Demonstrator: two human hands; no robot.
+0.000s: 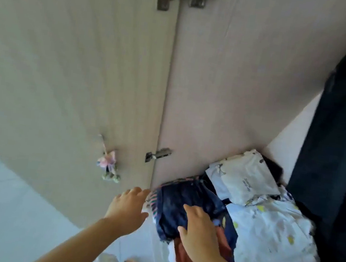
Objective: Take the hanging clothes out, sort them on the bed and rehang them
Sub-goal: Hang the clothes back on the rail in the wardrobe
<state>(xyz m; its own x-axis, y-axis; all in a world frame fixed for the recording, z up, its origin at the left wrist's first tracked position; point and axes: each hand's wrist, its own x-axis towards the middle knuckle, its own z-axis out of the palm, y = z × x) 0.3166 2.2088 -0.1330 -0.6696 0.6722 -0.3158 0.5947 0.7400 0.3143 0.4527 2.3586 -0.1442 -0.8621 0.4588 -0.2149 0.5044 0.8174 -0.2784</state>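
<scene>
Likely soft, floppy handling for the navy folded garment (pixel 182 206); calls for scooping under both edges. Right grip (pixel 199 230) flat on top; left grip (pixel 130 206) spread, empty.

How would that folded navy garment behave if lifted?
The navy garment would probably flop and unfold: its lower edge already droops. It looks thin, so likely light. Being soft cloth under the right hand, it would likely squash rather than slide.
</scene>
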